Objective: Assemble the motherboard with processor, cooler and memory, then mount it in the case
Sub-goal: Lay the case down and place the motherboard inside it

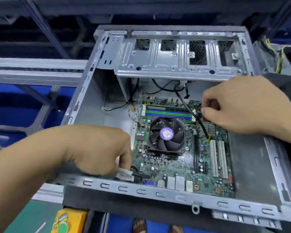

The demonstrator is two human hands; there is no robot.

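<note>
Motherboard (178, 158): seated flat inside case (94, 101), cooler (166, 134) and memory (168, 112) already fitted.
Left hand (97, 148): fingers curled at near-left board corner — pinching white connector (124, 174).
Right hand (245, 106): fingertips pinched at far-right board edge; object held too small to tell.
Risk: black cable (191, 115) draped over board — likely snagged or trapped.
Count: one fan, four memory slots, two white slots (218, 159).
</note>
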